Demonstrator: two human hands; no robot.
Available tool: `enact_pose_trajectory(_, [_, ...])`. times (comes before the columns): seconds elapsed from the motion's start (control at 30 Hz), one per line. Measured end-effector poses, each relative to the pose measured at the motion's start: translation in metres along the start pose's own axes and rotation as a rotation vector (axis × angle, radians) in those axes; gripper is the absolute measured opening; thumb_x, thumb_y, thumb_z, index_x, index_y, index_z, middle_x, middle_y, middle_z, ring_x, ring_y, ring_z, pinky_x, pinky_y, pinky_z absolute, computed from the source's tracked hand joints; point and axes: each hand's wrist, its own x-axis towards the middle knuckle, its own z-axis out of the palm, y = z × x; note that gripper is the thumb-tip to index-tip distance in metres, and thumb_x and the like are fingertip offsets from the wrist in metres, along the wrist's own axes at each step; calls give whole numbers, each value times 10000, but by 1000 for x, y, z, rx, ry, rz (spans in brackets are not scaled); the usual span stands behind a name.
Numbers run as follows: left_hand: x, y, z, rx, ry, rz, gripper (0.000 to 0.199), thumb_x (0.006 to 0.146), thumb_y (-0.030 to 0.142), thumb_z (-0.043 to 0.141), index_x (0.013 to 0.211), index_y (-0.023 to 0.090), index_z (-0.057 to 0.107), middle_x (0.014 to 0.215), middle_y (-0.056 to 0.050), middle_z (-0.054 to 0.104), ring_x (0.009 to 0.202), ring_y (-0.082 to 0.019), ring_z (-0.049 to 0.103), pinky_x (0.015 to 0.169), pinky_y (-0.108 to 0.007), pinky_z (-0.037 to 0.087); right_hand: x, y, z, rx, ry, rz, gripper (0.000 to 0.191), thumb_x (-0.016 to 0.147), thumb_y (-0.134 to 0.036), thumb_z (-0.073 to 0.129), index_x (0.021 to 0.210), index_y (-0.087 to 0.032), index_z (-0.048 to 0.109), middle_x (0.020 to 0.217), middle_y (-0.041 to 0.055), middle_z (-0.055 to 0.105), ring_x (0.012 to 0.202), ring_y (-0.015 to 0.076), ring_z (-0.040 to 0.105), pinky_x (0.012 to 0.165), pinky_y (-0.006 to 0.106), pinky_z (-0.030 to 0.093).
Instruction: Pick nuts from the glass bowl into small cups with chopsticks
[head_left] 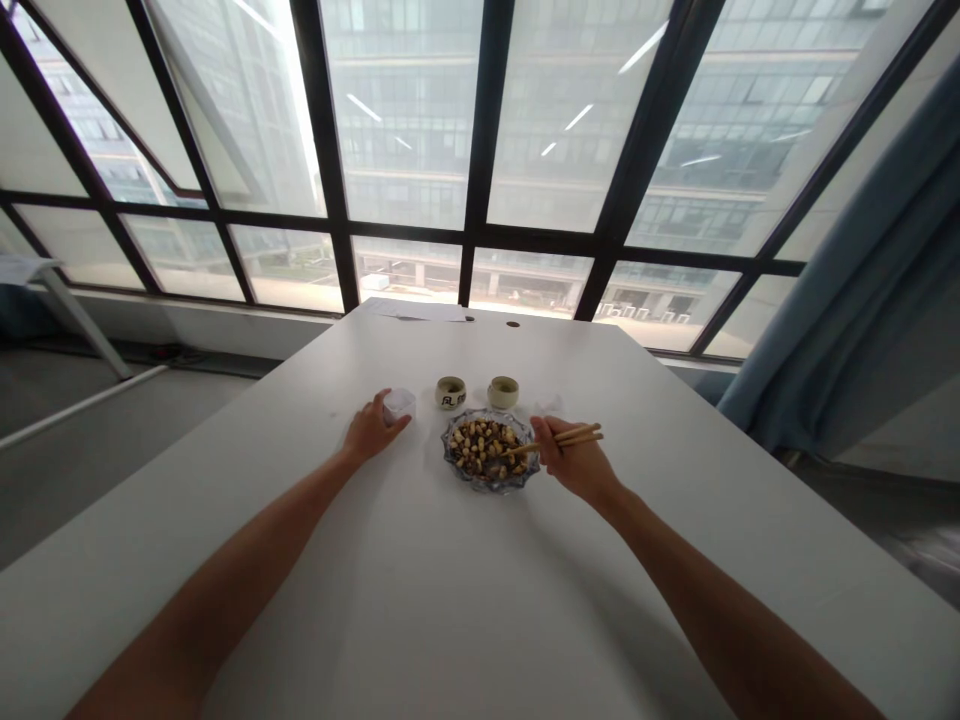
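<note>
My left hand (369, 428) is curled around a small translucent cup (400, 404) that stands on the white table. With my right hand (571, 460) I grip a pair of wooden chopsticks (583, 435). Their tips reach into a clear glass dish (489, 484) with a scalloped rim. Pale nut-like pieces and dark bits (487, 447) lie mixed in the dish; their exact kind is too small to tell. Just behind it stand two small cream cups, the left cup (451, 394) with dark characters on its side and the right cup (503, 393) showing no marking.
A crumpled clear piece (551, 404) lies beyond my right hand. White paper (420, 311) and two dark round spots are at the far end of the table (420, 590). Windows stand behind, a blue curtain (847, 270) hangs at right, and a white metal frame (86, 325) is at left.
</note>
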Motion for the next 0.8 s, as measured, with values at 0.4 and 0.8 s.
enact_pose_trajectory(0.4, [-7, 1, 0, 86, -5, 60, 723, 862, 558, 554, 1418, 129, 378, 1227, -223, 639, 1136, -334, 634, 974, -438, 470, -10, 11, -9, 166, 15, 72, 599, 944, -670, 349, 599, -215, 528, 467, 16, 559, 390, 138, 521, 387, 242, 375])
enact_pose_trajectory(0.8, [-15, 4, -2, 123, 20, 51, 707, 851, 543, 587, 1402, 142, 399, 1157, -191, 678, 1070, -330, 666, 927, -432, 511, -5, 14, -2, 90, -14, 65, 565, 961, -626, 346, 613, -217, 524, 457, 19, 579, 392, 133, 526, 384, 229, 373])
